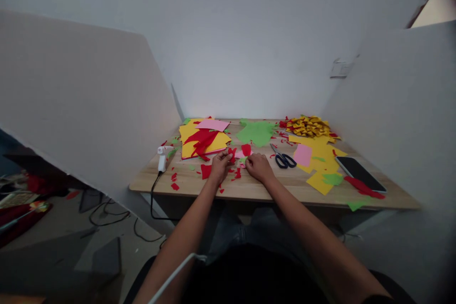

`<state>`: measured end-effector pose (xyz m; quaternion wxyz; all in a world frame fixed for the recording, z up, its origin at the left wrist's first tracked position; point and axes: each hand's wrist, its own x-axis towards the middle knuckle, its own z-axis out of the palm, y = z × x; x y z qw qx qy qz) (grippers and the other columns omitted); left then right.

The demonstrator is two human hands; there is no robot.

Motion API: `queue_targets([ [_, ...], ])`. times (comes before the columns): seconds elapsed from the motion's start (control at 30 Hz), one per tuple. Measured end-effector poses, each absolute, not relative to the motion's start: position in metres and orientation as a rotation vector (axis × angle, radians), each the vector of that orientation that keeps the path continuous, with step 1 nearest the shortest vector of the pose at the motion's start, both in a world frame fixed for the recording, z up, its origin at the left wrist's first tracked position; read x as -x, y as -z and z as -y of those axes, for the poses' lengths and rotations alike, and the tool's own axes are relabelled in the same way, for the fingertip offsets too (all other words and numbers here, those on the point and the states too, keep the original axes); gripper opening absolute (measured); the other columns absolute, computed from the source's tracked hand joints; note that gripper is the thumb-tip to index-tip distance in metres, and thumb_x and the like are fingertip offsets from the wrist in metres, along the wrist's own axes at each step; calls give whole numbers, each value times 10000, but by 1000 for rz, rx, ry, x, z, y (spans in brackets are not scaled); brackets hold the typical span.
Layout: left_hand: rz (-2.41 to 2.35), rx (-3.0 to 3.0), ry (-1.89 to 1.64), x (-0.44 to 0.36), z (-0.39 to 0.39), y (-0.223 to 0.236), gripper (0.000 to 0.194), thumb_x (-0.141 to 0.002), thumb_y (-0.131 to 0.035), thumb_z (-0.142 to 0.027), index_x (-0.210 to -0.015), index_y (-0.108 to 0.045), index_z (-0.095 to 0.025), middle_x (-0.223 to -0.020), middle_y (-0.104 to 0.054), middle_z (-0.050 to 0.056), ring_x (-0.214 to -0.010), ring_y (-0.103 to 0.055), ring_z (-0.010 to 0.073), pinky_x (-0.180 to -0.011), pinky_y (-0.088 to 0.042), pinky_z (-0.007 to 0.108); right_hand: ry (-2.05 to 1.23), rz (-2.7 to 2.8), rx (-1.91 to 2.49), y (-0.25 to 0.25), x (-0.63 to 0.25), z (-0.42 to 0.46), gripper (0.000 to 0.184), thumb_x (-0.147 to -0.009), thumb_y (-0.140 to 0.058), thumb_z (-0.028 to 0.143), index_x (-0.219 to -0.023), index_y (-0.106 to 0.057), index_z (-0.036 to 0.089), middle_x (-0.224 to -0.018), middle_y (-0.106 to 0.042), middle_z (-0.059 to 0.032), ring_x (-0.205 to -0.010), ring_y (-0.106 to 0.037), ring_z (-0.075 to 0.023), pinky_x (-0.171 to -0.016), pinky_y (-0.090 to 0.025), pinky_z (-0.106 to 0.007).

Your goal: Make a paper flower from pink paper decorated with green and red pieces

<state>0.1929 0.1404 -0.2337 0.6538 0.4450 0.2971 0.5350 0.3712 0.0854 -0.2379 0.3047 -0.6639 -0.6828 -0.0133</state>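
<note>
My left hand (220, 165) is closed over the near middle of the table, pinching a small red paper piece (232, 155). Close beside it, my right hand (259, 166) has its fingers curled down at the tabletop, touching or just above a small green scrap (243, 160); whether it grips anything is hidden. Between and beyond the hands lie a pink paper piece (239, 154) and another red piece (246, 149). Dark-handled scissors (284, 159) rest to the right of my right hand. A red square (205, 171) lies left of my left hand.
A white glue gun (162, 159) with a black cord stands at the table's left edge. Yellow sheets (224, 138) are stacked behind it, and a green sheet (257, 133) lies at the back. On the right are a yellow paper heap (309, 126), more yellow sheets (322, 152) and a phone-like tablet (359, 173).
</note>
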Motion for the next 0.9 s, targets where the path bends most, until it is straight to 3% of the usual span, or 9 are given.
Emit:
queue_targets([
  [0.2,-654,-1215,-1093,-197,-133,233,428,-538,-906,-405,-720,-609,-157,-597,-577,-37,-521,-512,83,-543,-431,219,-84,1640,1537,237,-379,-80,369,-987,-389,347,-1044,-698,153,-974,-710,-104,-890,-615,-208,-826,-458,-311],
  [0.3,-646,-1315,-1047,-199,-129,232,386,-549,-901,-391,-689,-635,-148,-601,-594,-20,-545,-497,84,-534,-376,201,-152,1631,1434,239,-379,-82,400,-986,-414,434,-910,-708,175,-862,-698,-71,-802,-609,-190,-752,-461,-290],
  [0.43,-667,-1387,-1045,-200,-130,235,367,-565,-882,-386,-693,-642,-138,-605,-591,-23,-562,-498,85,-555,-372,203,-196,1589,1377,244,-379,-87,354,-885,-560,495,-726,-670,198,-705,-653,-35,-702,-572,-184,-691,-440,-285],
  [0.73,-893,-1371,-1289,-197,-152,245,375,-662,-776,-476,-806,-636,-160,-644,-596,-29,-562,-503,98,-575,-403,226,-105,1109,1577,250,-398,-94,325,-874,-448,421,-732,-627,189,-727,-672,-73,-698,-563,-207,-664,-385,-299],
  [0.9,-983,-1459,-1254,-209,-167,241,241,-684,-742,-354,-759,-618,-161,-699,-650,12,-643,-599,129,-640,-460,236,-156,1073,1662,252,-399,-97,240,-796,-502,364,-630,-586,213,-637,-642,-45,-635,-546,-198,-611,-336,-289],
])
